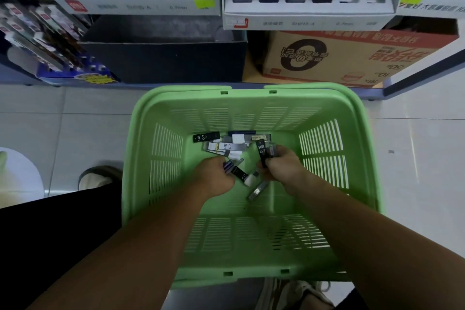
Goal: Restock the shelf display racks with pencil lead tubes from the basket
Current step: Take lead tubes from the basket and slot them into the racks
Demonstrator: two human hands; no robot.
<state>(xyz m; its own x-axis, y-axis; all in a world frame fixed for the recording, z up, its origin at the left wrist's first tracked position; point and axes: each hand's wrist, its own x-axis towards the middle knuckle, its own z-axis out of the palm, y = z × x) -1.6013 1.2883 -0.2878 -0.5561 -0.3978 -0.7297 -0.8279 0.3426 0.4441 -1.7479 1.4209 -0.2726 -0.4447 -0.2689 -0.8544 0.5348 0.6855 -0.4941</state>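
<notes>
A green slatted basket (161, 158) stands on the floor below the shelf. Several pencil lead tubes (226, 145) marked HB 0.7, black, grey and blue, lie loose at the far side of its bottom. Both my hands are down inside it. My left hand (214, 176) grips a few tubes, a black one (241, 174) sticking out to the right. My right hand (281, 167) holds a black tube (262, 152) upright with others behind it. One grey tube (257, 191) lies loose just below my hands. Two white display racks (136, 5) (309, 14) above hold upright tubes, with open slots at their right ends.
A black open box (163, 60) and a cardboard carton (352, 58) sit on the lowest shelf behind the basket. Packaged pens (42, 38) hang at the left. My shoes (98, 177) (297, 292) flank the basket on the pale tiled floor (407, 158).
</notes>
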